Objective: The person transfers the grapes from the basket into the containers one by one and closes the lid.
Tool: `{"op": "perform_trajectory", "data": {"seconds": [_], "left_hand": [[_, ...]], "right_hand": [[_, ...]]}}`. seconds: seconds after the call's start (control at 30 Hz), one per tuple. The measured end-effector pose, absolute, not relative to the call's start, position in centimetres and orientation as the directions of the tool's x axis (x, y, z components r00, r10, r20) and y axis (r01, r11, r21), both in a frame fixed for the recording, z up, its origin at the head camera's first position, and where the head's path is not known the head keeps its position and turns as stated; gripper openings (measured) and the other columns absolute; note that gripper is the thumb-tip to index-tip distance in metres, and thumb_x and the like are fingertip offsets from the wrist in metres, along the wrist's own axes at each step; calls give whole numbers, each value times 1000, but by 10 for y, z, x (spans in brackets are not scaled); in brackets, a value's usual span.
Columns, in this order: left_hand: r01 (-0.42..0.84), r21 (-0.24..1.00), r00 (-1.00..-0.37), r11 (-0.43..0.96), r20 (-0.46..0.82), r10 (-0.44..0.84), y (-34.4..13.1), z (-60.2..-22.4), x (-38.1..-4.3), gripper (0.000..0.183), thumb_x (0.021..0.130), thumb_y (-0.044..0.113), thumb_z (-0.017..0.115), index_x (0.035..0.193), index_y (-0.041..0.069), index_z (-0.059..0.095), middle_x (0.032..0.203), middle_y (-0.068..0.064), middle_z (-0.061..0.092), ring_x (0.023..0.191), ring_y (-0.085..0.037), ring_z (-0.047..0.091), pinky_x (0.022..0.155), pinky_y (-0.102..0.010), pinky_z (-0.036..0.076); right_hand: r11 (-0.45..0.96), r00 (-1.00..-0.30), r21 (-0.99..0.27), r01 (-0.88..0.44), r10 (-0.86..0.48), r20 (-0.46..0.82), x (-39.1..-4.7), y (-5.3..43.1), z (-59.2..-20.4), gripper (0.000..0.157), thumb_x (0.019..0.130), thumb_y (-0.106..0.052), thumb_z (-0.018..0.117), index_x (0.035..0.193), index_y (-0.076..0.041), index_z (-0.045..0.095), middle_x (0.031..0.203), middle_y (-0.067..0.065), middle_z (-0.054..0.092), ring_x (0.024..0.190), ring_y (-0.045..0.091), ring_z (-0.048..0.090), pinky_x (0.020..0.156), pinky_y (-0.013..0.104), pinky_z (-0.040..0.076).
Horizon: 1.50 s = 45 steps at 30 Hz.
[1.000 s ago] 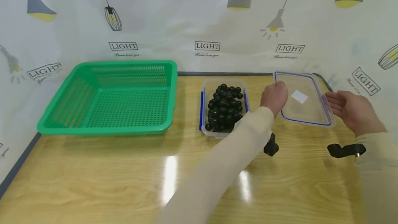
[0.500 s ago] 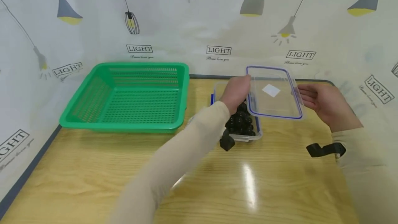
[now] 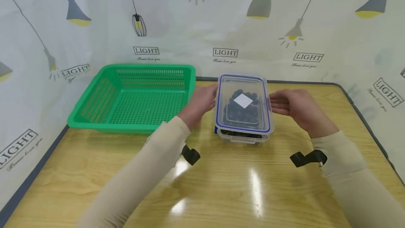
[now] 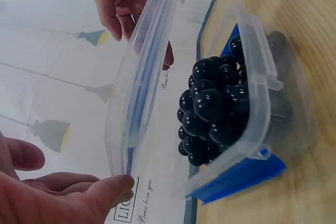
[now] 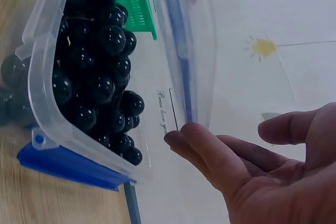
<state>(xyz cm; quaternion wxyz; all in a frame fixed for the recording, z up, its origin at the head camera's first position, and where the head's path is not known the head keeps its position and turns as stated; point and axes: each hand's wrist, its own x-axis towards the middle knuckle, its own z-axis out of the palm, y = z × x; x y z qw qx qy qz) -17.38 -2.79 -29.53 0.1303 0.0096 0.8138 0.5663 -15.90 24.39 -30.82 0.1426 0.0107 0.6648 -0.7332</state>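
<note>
A clear plastic lid (image 3: 227,122) with a blue seal and a white label hangs above a clear food container (image 3: 243,138). Both wrist views show a gap between lid and container. Black grapes (image 4: 210,104) fill the container and rise above its rim. My left hand (image 3: 200,104) is at the lid's left edge, fingertips touching it from below and the thumb apart. On the other side, the straight fingers of my right hand (image 3: 299,110) touch the lid's right edge, the thumb also apart. Blue side clips (image 5: 73,166) on the container hang folded down.
A green slotted basket (image 3: 126,126) stands to the left, close to my left forearm. Behind everything rises a wall covering (image 3: 190,27) printed with lamps. The wooden table (image 3: 234,185) extends toward me.
The lid has moved left from the right of the container and is now over the grapes. Both hands have moved left with it, and the left hand has come round to its left edge.
</note>
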Motion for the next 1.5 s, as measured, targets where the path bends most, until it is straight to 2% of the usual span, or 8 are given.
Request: {"op": "perform_trajectory", "data": {"seconds": [0.13, 0.27, 0.43, 0.63, 0.73, 0.9, 1.2, 1.5], "left_hand": [[-252, 959, -951, 132, -271, 147, -39, -303, -165, 34, 104, 23, 46, 125, 2, 64, 126, -5, 63, 117, -13, 56, 97, -30, 46], [-287, 952, -941, 103, -300, 156, -43, -311, -159, 37, 105, 22, 45, 135, 7, 60, 144, -3, 51, 131, -16, 47, 100, -30, 43], [-277, 956, -947, 96, -288, 139, -42, -319, -160, 38, 105, 23, 45, 135, 6, 59, 144, -2, 51, 130, -16, 48, 100, -29, 43], [-218, 972, -972, 85, -224, 65, -36, -320, -161, 45, 103, 29, 47, 136, 1, 57, 141, -7, 53, 127, -18, 51, 98, -28, 45], [-163, 985, -985, 49, -165, 57, -34, -320, -163, 46, 105, 30, 45, 138, -1, 54, 141, -10, 53, 128, -20, 51, 99, -28, 43], [-82, 987, -996, -141, -74, 57, -32, -321, -166, 42, 106, 24, 43, 139, -1, 52, 141, -10, 52, 128, -17, 50, 102, -28, 41], [170, 946, -977, -275, 199, 81, -31, -308, -162, 44, 108, 28, 39, 142, 1, 49, 144, -4, 51, 130, -12, 47, 104, -28, 39], [348, 868, -911, -354, 402, 92, -25, -304, -162, 45, 110, 20, 24, 144, -2, 42, 151, -9, 40, 137, -11, 38, 111, -31, 30]], "right_hand": [[-45, -955, -969, 243, -187, -231, -158, 238, -308, 30, 103, -13, 46, 105, 12, 63, 90, 12, 72, 86, 19, 72, 79, 33, 55], [-14, -951, -965, 261, -178, -254, -158, 234, -310, 32, 103, -13, 45, 112, 16, 55, 88, 11, 72, 83, 18, 72, 78, 33, 55], [130, -949, -961, 245, -170, -265, -158, 230, -315, 46, 104, -18, 43, 128, 21, 45, 95, 7, 70, 86, 12, 70, 82, 31, 54], [205, -960, -958, 202, -151, -235, -160, 230, -314, 49, 105, -22, 42, 132, 18, 48, 108, 8, 69, 94, 11, 68, 85, 32, 53], [117, -966, -973, 198, -145, -214, -160, 231, -311, 48, 106, -18, 40, 134, 20, 44, 107, 7, 70, 95, 13, 69, 85, 33, 53], [-100, -979, -978, 180, -119, -168, -157, 230, -306, 49, 106, -16, 40, 139, 21, 36, 104, 6, 69, 94, 17, 70, 85, 32, 52], [-192, -1000, -981, -11, 21, 7, -147, 222, -293, 49, 104, -25, 51, 136, 12, 48, 118, 14, 61, 103, 20, 67, 85, 33, 52], [-482, -960, -831, -278, 118, 253, -143, 216, -293, 34, 103, -14, 52, 114, 15, 63, 114, 24, 63, 103, 32, 67, 84, 41, 51]]}}
